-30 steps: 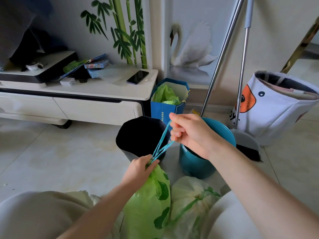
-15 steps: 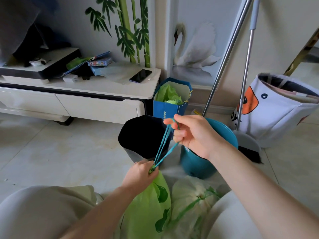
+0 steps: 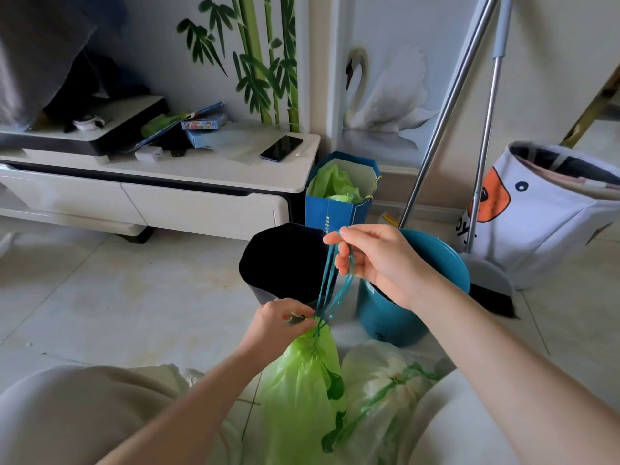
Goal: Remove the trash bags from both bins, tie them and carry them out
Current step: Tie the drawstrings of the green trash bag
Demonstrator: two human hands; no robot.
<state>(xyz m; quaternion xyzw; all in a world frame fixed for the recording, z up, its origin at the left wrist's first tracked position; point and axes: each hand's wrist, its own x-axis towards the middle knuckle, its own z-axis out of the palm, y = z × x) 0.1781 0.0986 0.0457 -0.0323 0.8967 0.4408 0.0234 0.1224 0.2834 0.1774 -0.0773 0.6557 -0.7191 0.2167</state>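
Observation:
A bright green trash bag (image 3: 302,391) stands between my knees, its neck gathered. My left hand (image 3: 278,325) pinches that neck where the teal drawstrings (image 3: 330,283) come out. My right hand (image 3: 375,263) is raised above it and holds the string loops in its fingers, pulled up and taut. A second, paler bag (image 3: 382,384) with a green tie lies on the floor to the right. Behind the hands stand two bins without bags: a black one (image 3: 285,263) and a teal one (image 3: 436,263).
A blue paper bag (image 3: 339,209) with green plastic inside stands by the white TV cabinet (image 3: 201,182), which carries a phone (image 3: 281,148). A broom and dustpan (image 3: 486,273) lean on the wall beside a white fabric basket (image 3: 550,213). Tiled floor spreads to the left.
My right hand has lifted slightly and its fingers have loosened and spread around the drawstring loops. My left hand has kept its pinch on the bag's neck.

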